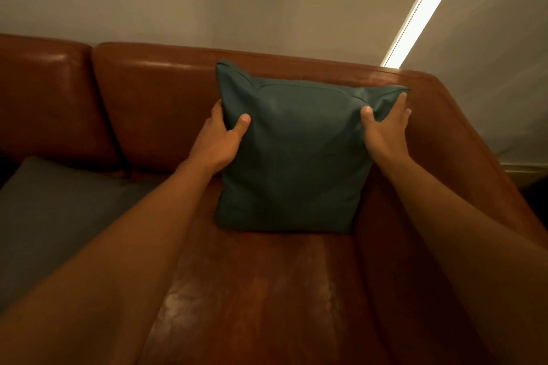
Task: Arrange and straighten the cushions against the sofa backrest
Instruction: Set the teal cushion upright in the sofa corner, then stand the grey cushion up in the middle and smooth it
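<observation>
A dark green square cushion (293, 157) stands upright on the seat of a brown leather sofa, leaning on the backrest (160, 92) close to the right armrest. My left hand (221, 136) grips its left edge, thumb on the front and fingers behind. My right hand (387, 127) grips its upper right corner the same way. A grey cushion (56, 210) lies flat on the seat at the left, partly behind my left forearm.
The sofa's right armrest (462, 139) runs down the right side, right beside the green cushion. A pale wall rises behind the backrest, with a bright strip of light (427, 6) at the upper right. Bare seat leather (267, 290) stretches in front of the cushion.
</observation>
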Tool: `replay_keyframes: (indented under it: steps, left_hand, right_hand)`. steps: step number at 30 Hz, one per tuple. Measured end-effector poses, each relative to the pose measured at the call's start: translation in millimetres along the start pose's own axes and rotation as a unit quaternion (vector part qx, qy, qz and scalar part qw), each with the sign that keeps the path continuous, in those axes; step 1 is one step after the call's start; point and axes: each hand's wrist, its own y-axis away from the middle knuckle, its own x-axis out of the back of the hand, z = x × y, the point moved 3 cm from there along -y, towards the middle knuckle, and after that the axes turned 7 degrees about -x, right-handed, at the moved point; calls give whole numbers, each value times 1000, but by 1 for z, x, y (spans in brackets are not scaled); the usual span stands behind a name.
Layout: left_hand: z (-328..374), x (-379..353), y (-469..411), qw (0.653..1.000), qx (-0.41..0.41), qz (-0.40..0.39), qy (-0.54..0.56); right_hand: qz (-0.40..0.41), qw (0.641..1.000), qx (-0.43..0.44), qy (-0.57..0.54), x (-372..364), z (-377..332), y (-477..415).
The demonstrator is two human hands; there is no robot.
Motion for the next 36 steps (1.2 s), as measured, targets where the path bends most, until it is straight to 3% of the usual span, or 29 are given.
replay_keyframes:
  steps: [7, 14, 24, 36]
  left_hand:
    - [1, 22, 33, 969, 13, -78, -232]
    - [9, 80, 70, 930, 22, -142, -339]
    - [43, 196, 119, 912, -19, -143, -383]
    - [-19, 323, 209, 899, 32, -181, -397]
  right_hand:
    - [-55, 979, 36, 192, -3, -6, 47]
    - [-104, 943, 64, 309, -8, -36, 89]
    - [-151, 916, 122, 352, -24, -144, 191]
    - [-282, 877, 138, 363, -122, -205, 342]
